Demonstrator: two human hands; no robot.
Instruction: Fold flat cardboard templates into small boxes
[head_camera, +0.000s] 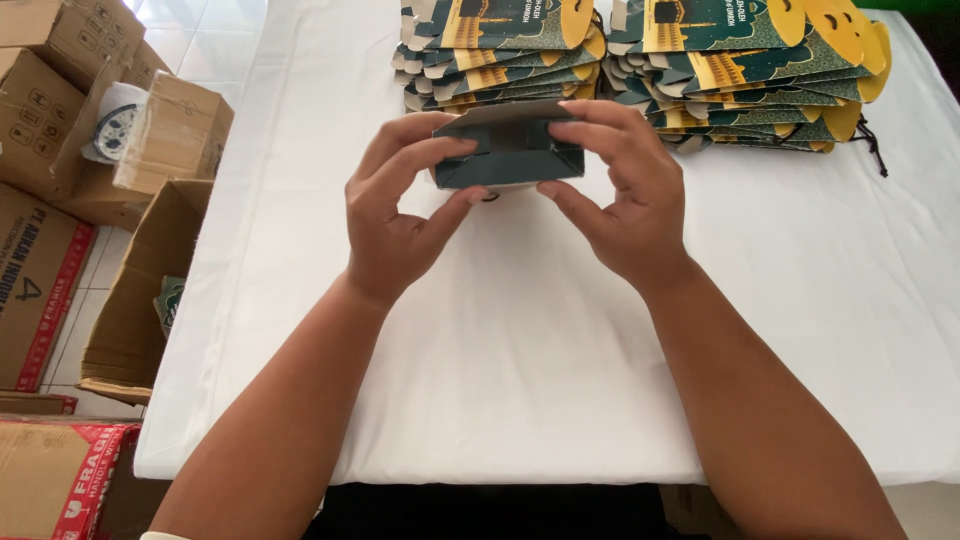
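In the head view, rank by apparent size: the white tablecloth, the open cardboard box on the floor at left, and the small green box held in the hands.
1. White tablecloth
2. Open cardboard box, partly hidden by the table
3. Small green box, held between both hands

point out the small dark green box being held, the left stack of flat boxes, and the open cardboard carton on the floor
small dark green box (512, 152), head view, its folded bottom panel
left stack of flat boxes (500, 55), head view, top sheets
open cardboard carton (135, 300), head view, its side wall
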